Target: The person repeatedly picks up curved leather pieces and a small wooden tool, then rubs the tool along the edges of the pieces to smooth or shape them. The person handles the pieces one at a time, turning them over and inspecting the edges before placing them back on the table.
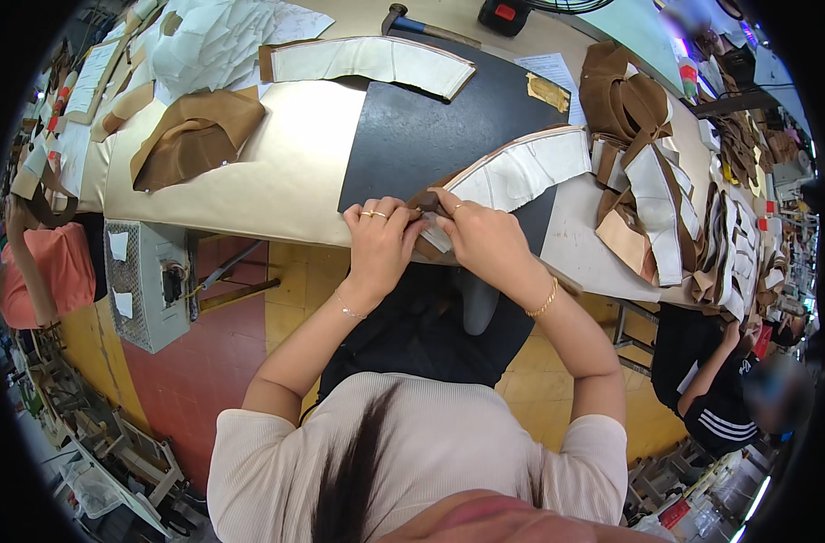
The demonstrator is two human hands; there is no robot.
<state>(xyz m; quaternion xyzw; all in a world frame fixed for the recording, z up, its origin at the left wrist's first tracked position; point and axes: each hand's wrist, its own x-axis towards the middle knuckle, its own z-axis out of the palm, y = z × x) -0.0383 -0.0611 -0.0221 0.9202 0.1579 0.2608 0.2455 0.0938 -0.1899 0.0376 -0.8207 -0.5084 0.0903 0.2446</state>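
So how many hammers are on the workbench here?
1: the hammer lies at the far edge of the table, beyond the black mat. Others may be hidden under the leather piles.

The near end of the curved white-and-brown strip point(521, 172) disappears under both hands, so how the fingertips of the left hand point(376, 237) and right hand point(485, 237) pinch it cannot be made out. The small dark piece point(428, 203) between them is mostly covered. The hammer point(412, 24) is cut off at the fisheye rim. A co-worker's head point(779, 398) at lower right is blurred. The far-right stacks point(747, 244) on the bench point(277, 181) are too small to sort.
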